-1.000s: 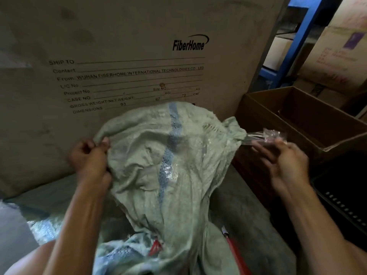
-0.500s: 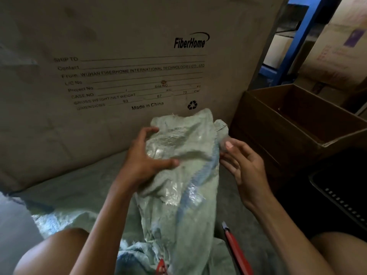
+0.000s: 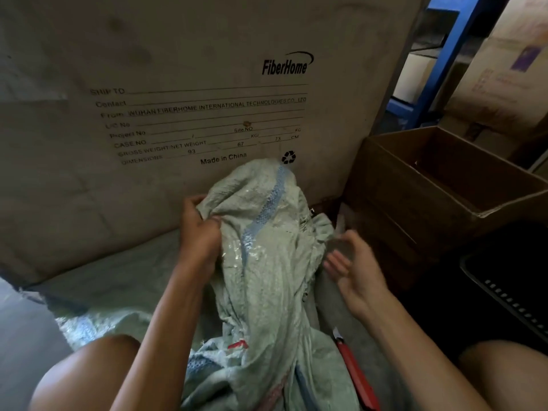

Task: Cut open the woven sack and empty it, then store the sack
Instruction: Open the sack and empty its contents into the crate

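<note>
A crumpled pale-green woven sack (image 3: 267,250) with a blue stripe stands bunched up in front of me, its lower part trailing between my knees. My left hand (image 3: 201,232) grips a fold at the sack's upper left. To the sack's right, my right hand (image 3: 353,268) is blurred, with its fingers spread and its palm turned toward the sack; it holds nothing. A red-handled utility knife (image 3: 354,369) lies on the floor by my right forearm.
A tall cardboard carton (image 3: 178,84) printed "FiberHome" stands right behind the sack. To the right sits an open brown cardboard box (image 3: 415,185), with a black crate (image 3: 510,292) nearer me. More green sacking (image 3: 98,292) covers the floor. Blue shelving (image 3: 439,60) stands at the back right.
The sack was stretched wide between both hands, then gathered into a narrow bundle. My right hand let go of its corner and the clear plastic piece, and now hovers open beside the sack.
</note>
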`<state>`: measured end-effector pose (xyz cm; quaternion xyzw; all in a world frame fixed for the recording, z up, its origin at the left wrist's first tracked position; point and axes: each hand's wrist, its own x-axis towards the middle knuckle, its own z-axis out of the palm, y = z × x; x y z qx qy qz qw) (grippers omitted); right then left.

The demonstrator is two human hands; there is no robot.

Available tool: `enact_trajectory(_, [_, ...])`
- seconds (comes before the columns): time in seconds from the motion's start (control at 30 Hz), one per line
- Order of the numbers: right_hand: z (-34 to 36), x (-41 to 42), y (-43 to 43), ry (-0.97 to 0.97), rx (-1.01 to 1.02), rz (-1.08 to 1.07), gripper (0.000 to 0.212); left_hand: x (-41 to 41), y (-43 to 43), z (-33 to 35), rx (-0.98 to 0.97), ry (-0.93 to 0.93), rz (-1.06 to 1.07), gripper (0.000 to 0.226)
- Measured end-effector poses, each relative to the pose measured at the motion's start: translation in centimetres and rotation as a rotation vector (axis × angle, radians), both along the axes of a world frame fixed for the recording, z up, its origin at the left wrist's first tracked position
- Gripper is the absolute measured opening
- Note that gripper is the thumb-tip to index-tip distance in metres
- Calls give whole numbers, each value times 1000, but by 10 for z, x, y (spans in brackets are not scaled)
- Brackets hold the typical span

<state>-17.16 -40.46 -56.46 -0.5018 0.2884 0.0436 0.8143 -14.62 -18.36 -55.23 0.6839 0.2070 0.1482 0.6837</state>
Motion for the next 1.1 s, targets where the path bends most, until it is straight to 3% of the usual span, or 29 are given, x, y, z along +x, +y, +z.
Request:
enact_trajectory(0.07, [-8, -5, 6, 193, -28, 131, 41, 3, -4, 3, -210, 19, -75, 41])
enact_trajectory(0.17, [-11, -11, 13, 295, 134, 443, 42, 7, -5, -2, -379, 17, -160, 43])
enact_trajectory(0.23, [-11, -7, 9, 242, 88, 416, 34, 7, 2, -5, -219, 0, -93, 41])
enact_trajectory(0.3, [-9, 2, -4, 122, -112, 271, 23, 8, 15, -8, 46, -37, 45, 35])
enact_trajectory(0.4, [6, 11, -26, -77, -329, 165, 13, 6, 20, -10, 215, -88, 61, 33])
enact_trajectory(0.5, [17, 9, -32, -84, -251, 200, 14, 7, 18, -16, 444, -50, 29, 32])
enact_trajectory(0.63, [24, -3, -27, -107, -165, 277, 31, 4, 27, -8, 549, 95, -55, 78])
enact_trajectory(0.67, [25, -5, -24, -136, -138, 292, 33, -2, 24, 2, 566, 39, -7, 75])
enact_trajectory(0.77, [26, -8, -12, -238, -44, 316, 42, -17, 3, 32, 676, -203, 15, 32])
enact_trajectory(0.9, [25, -6, -2, -314, 24, 350, 57, -22, -32, 25, 866, -51, -383, 74])
enact_trajectory(0.97, [23, -7, 0, -330, -77, 378, 56, -17, -40, -2, 987, -47, -466, 68])
enact_trajectory(1.03, [20, -4, -1, -405, -325, 344, 47, -10, -36, -19, 860, -86, -472, 55])
enact_trajectory(1.1, [17, 0, -7, -505, -603, 215, 41, -2, -18, -23, 764, -45, -326, 39])
